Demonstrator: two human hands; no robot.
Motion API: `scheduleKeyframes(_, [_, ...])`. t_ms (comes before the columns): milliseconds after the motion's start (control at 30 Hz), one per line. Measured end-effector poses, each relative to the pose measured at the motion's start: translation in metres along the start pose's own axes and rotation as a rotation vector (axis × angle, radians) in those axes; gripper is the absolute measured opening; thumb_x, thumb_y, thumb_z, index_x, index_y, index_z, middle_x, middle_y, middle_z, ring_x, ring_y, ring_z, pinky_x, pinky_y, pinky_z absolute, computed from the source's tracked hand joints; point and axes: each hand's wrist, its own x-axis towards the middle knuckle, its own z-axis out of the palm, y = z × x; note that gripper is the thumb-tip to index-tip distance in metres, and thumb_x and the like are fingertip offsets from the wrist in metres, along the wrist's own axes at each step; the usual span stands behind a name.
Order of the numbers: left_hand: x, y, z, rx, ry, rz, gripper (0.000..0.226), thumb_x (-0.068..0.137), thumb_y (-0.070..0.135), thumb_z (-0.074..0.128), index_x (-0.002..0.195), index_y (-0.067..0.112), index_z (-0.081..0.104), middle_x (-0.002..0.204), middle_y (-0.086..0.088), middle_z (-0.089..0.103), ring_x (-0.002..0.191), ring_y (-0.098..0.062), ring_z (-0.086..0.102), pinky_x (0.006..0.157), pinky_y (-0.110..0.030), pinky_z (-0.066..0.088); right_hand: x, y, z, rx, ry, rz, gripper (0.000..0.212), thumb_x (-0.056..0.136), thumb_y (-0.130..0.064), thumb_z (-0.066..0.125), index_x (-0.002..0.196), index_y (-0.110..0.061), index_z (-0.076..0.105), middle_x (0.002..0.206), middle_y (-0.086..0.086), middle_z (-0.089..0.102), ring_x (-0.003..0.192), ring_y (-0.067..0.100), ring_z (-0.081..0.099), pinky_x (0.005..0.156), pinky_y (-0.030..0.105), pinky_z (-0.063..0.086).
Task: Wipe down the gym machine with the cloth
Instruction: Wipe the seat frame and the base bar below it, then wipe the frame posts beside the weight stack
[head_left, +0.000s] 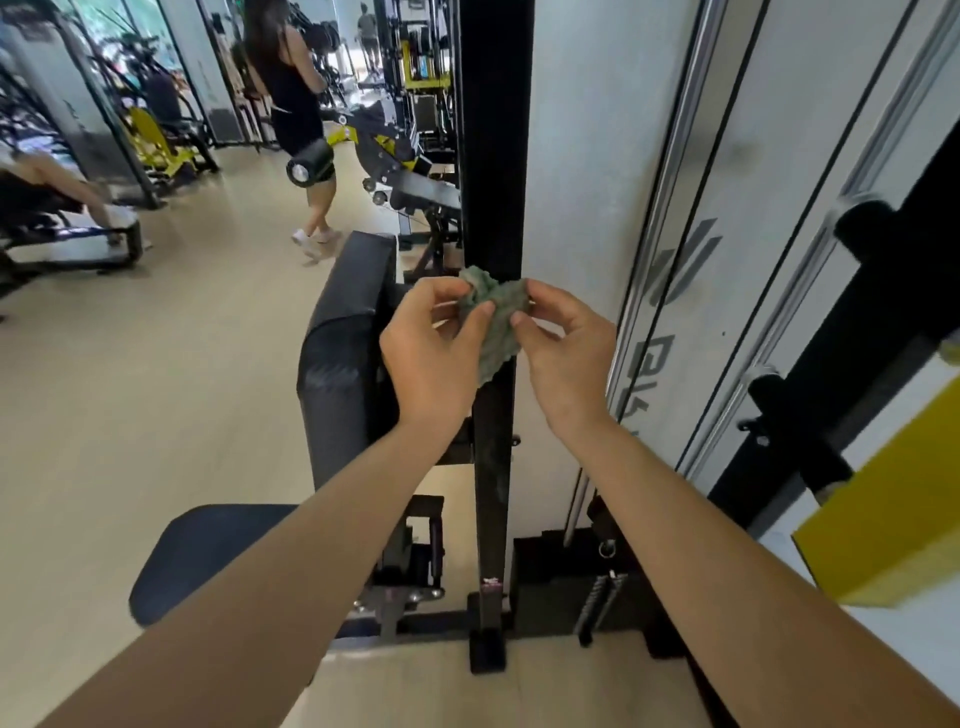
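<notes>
Pinches the crumpled green cloth (494, 319) with left hand (431, 358) and right hand (569, 358), thumbs against fingertips, just in front of the black upright (493, 130) of the gym machine (571, 182)

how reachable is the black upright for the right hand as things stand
Probably yes: the right hand pinches the cloth just in front of the black upright, and nothing shows between them.

The left hand (434, 358) and right hand (569, 358) are bare, with slim fingers and short, plain nails. The left forearm (291, 561) and right forearm (727, 545) are bare too, slim and smooth, all the way to the view's lower edge.
</notes>
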Motion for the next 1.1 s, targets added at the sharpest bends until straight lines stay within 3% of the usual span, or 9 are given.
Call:
scheduleKeyframes(133, [0.011,0.014,-0.003,0.013,-0.016,-0.051,0.017,0.087,0.013,0.079,0.098,0.019,0.067,0.095,0.009,0.071,0.087,-0.004,0.069,0.08,-0.022,0.058,0.009,-0.021,-0.002,-0.01,-0.016,0.038,0.032,0.087,0.007,0.069,0.118,-0.001,0.071,0.11,0.008,0.074,0.101,0.012,0.069,0.085,0.024,0.058])
scheduleKeyframes(233, [0.018,0.026,-0.007,0.024,-0.033,-0.083,0.016,0.087,0.015,0.08,0.097,0.017,0.068,0.093,0.009,0.072,0.084,-0.004,0.07,0.075,-0.018,0.056,0.018,-0.038,-0.003,-0.05,-0.014,0.029,0.031,0.086,0.008,0.07,0.116,0.0,0.071,0.108,0.009,0.073,0.098,0.013,0.069,0.084,0.023,0.058])
scheduleKeyframes(533, [0.039,0.066,-0.012,0.0,-0.047,-0.1,0.016,0.089,0.013,0.076,0.099,0.022,0.067,0.096,0.01,0.071,0.088,-0.004,0.071,0.072,-0.012,0.053,0.044,-0.084,-0.003,-0.177,-0.039,-0.049,0.026,0.084,0.004,0.071,0.107,-0.008,0.073,0.096,-0.002,0.072,0.085,0.01,0.067,0.08,0.015,0.053])
scheduleKeyframes(700, [0.045,0.076,-0.017,-0.007,-0.126,-0.071,0.048,0.077,0.012,0.083,0.121,0.018,0.065,0.118,0.001,0.064,0.103,-0.01,0.067,0.085,-0.023,0.058,0.057,-0.108,-0.005,-0.182,-0.059,-0.067,0.02,0.083,0.002,0.073,0.097,-0.014,0.071,0.088,-0.007,0.069,0.078,0.007,0.065,0.077,0.02,0.054])
scheduleKeyframes(767, [0.045,0.084,-0.02,-0.001,-0.164,-0.049,0.053,0.076,0.009,0.083,0.123,0.02,0.062,0.119,0.003,0.06,0.1,-0.011,0.065,0.083,-0.025,0.059,0.056,-0.117,-0.009,-0.185,-0.072,-0.063,0.018,0.083,0.001,0.074,0.093,-0.014,0.069,0.084,-0.007,0.067,0.075,0.004,0.062,0.074,0.019,0.053])
scheduleKeyframes(967, [0.023,0.115,-0.051,0.007,-0.317,-0.06,0.037,0.087,0.007,0.075,0.117,0.024,0.062,0.102,0.009,0.072,0.088,-0.002,0.069,0.076,-0.014,0.054,0.009,-0.161,-0.052,-0.259,-0.199,-0.016,0.009,0.089,-0.012,0.076,0.095,-0.008,0.071,0.082,0.002,0.069,0.072,0.005,0.063,0.068,0.018,0.053])
scheduleKeyframes(1100, [-0.015,0.129,-0.075,-0.009,-0.552,-0.077,0.016,0.094,0.01,0.069,0.104,0.021,0.072,0.092,0.013,0.072,0.085,0.0,0.067,0.075,-0.016,0.054,-0.042,-0.198,-0.095,-0.296,-0.23,0.204,0.015,0.093,-0.019,0.072,0.091,-0.005,0.069,0.07,0.004,0.066,0.051,0.006,0.061,0.049,0.018,0.049])
